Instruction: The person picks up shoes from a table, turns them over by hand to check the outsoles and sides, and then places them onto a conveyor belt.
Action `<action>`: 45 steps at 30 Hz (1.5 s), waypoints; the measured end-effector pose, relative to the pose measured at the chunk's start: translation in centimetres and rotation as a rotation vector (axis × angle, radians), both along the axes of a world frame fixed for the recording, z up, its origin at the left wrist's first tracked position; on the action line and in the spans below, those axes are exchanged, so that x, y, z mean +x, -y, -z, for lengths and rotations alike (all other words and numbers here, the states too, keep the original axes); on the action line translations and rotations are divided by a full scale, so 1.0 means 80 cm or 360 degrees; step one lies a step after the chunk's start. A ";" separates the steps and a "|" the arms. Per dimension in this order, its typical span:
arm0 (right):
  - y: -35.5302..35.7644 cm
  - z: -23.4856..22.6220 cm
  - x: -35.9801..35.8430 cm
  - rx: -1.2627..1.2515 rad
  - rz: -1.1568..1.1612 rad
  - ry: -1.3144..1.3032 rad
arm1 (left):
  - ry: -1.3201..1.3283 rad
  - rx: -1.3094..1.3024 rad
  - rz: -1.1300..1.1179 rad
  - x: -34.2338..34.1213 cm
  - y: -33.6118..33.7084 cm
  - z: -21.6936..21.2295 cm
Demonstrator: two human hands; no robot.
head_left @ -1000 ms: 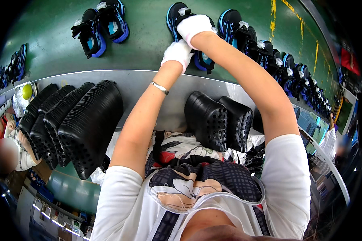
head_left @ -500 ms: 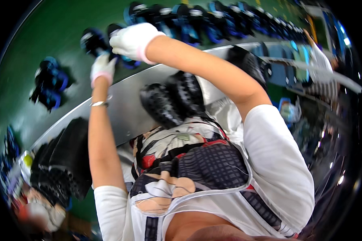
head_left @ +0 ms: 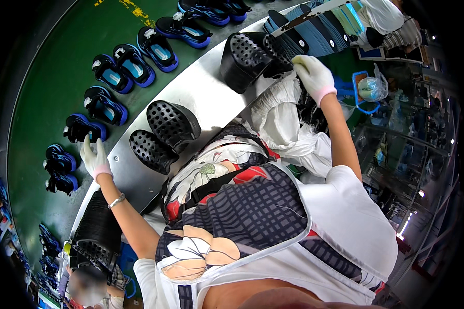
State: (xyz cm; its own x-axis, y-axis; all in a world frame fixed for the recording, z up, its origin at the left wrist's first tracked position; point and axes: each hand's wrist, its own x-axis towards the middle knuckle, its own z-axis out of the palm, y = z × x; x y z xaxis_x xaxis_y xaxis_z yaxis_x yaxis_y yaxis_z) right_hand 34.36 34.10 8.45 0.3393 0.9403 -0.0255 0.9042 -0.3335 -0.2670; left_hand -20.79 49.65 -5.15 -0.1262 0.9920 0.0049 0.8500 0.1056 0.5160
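Note:
My left hand, in a white glove with a pink cuff, has its fingers apart at the near edge of a black-and-blue sneaker on the green belt; I cannot make out whether they touch it. Off to the right, my right hand, gloved the same way, stretches its fingers toward a stack of black perforated clogs. Its fingertips lie beside the stack's right end, with nothing visible in them. Between my hands, a pair of black perforated clogs rests on the metal ledge.
More sneakers stand in a line along the green belt. Stacked blue-grey flat soles are beyond the right clogs. Another black clog stack is at the lower left, near a person. A blue-framed basket holds a plastic bag.
My hands were close together over sneakers on the belt. They are now far apart, the right one having swung right to the clog stack. The whole view has turned.

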 end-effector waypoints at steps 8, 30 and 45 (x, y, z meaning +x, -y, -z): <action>0.001 0.056 0.017 0.0185 -0.0345 0.0101 | 0.0073 -0.0043 0.0003 0.025 0.040 -0.038; -0.137 -0.072 -0.267 0.0456 -0.1650 -0.0721 | 0.2242 -0.0487 0.0603 0.135 0.059 -0.181; -0.199 -0.019 -0.457 -0.0422 -0.1650 -0.0450 | 0.2544 0.0036 -0.0181 0.031 0.059 -0.112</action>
